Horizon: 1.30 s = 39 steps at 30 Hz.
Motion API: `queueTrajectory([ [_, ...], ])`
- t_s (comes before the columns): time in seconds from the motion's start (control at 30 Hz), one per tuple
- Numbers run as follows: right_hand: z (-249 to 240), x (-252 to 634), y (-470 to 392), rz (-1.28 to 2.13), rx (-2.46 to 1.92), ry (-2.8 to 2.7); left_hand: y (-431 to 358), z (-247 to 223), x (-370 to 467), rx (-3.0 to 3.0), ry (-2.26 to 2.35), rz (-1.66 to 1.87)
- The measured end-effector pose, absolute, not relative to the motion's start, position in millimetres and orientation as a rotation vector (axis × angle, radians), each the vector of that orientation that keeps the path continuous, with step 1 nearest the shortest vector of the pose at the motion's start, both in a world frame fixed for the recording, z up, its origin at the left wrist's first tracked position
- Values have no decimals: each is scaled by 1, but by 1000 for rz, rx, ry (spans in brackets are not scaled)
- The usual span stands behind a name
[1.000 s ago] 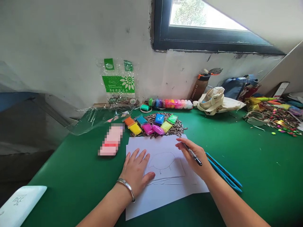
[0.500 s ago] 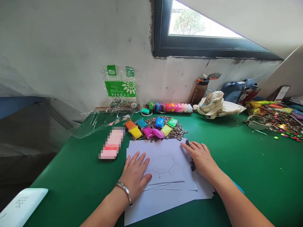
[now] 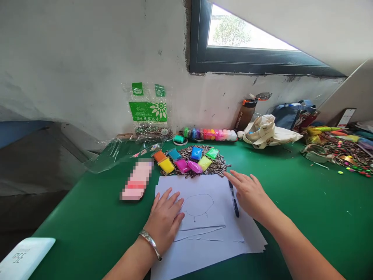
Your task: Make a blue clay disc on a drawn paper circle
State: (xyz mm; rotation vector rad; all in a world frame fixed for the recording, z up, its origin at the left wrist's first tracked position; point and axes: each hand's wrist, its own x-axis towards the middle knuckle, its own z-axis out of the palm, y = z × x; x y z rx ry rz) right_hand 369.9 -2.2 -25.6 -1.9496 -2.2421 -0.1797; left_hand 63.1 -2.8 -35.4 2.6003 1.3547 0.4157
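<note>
My left hand [image 3: 165, 221] lies flat on a stack of white paper [image 3: 201, 252], fingers spread, a silver bangle on the wrist. Beside its fingertips, the top sheet [image 3: 198, 204] carries a thin pencil-like outline of a rounded body with two short legs. My right hand [image 3: 246, 194] hovers by the paper's upper right corner, its fingers stretched towards the sunflower seeds [image 3: 218, 165] and holding nothing. A dark pen [image 3: 234, 200] lies on the paper just left of that hand. Small packets of coloured clay, among them a yellow packet [image 3: 166, 166] and a blue packet [image 3: 196, 153], rest on the seeds.
A phone with a blurred screen [image 3: 136, 181] lies left of the paper on the green table [image 3: 87, 225]. Behind stand a seed bag [image 3: 148, 111], a row of coloured clay [image 3: 212, 134], a brown bottle [image 3: 246, 113] and a cloth bag [image 3: 268, 132]. A white device [image 3: 27, 256] sits front left.
My right hand has lifted off the pen and shifted up towards the seeds, leaving the pen on the paper. My left hand stays on the sheets.
</note>
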Motion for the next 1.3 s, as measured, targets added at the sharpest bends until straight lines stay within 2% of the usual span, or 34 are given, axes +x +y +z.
queueTrajectory([
  [0.23,3,318,29,-9,-1688,-2175,2,-36,61,2593,1371,431],
  [0.57,-8,265,72,-224,-1862,-2088,6,-37,58,2664,1290,765],
  [0.9,-21,265,83,-215,-1845,-2202,5,-35,58,2643,1238,933],
  [1.03,-18,270,86,-156,-1774,-2086,5,-32,59,2634,1218,955],
  [1.17,-14,283,114,-106,-1762,-1939,4,-32,59,2612,1214,976],
  [1.3,-19,293,149,-28,-1707,-2044,4,-32,59,2599,1219,986],
])
